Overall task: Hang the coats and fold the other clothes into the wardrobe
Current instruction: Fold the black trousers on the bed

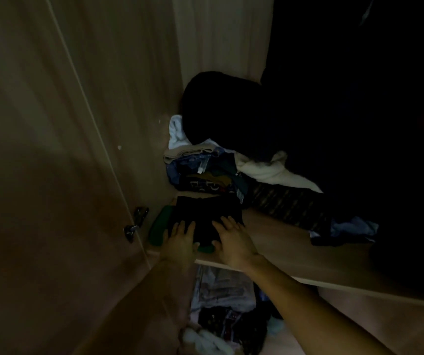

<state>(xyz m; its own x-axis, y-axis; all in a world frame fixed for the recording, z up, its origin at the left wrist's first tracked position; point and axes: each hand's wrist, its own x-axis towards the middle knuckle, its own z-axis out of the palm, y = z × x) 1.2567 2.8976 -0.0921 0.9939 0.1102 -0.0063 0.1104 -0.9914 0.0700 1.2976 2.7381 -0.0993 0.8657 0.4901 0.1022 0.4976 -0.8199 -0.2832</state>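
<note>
Left hand: the left hand [180, 239] is lying flat on the near edge of a folded black garment [205, 213], fingers straight and spread, gripping nothing.
Right hand: the right hand [231, 239] is pressing down just beside it, fingers likewise stretched out and open.
Task's thing: the black garment is sitting on a green garment [159, 226] at the near left corner of the wardrobe shelf [282, 247], close to the door [52, 149].
Step in hand: the person is probably smoothing or settling this folded piece onto the stack.
Done so far: two folded pieces are lying stacked; something dark is hanging at the far right, too dim to say whether it is coats.
Left to do: a jumbled pile [205, 172] is waiting farther back, with a white garment [264, 170], a striped garment [290, 206] and a blue garment [351, 226] sprawling to the right; more loose clothes [226, 303] are lying below the shelf.
Progress: the folding is looking early, with most still ahead.
</note>
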